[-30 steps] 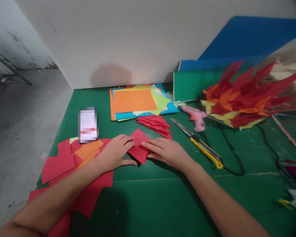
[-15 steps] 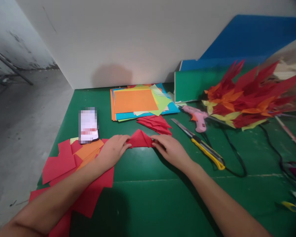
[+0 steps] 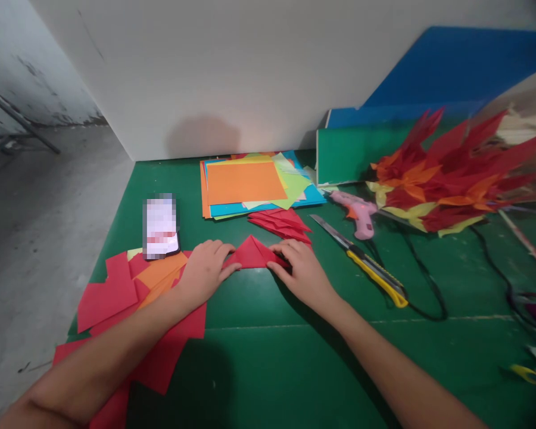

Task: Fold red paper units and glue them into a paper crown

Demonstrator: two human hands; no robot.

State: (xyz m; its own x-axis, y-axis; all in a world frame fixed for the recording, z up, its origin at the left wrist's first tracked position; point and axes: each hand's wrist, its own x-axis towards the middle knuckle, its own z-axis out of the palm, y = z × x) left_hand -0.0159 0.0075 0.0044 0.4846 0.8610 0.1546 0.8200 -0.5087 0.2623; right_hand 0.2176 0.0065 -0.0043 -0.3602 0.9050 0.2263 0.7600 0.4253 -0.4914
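Note:
A red paper (image 3: 252, 254), folded into a triangle, lies on the green table (image 3: 295, 357). My left hand (image 3: 205, 270) pinches its left corner between thumb and fingers. My right hand (image 3: 300, 269) presses on its right corner with curled fingers. Loose red and orange paper squares (image 3: 129, 292) lie under and beside my left forearm. A small pile of folded red pieces (image 3: 282, 224) rests just beyond the triangle.
A stack of coloured sheets (image 3: 245, 182) lies at the back. A phone (image 3: 161, 226) sits to the left. A yellow utility knife (image 3: 361, 261), a pink glue gun (image 3: 356, 213) with black cord and a red-orange paper flower arrangement (image 3: 446, 173) are on the right.
The red paper went from a flat square under both hands to a folded triangle held at both ends. Both hands shifted slightly away from me.

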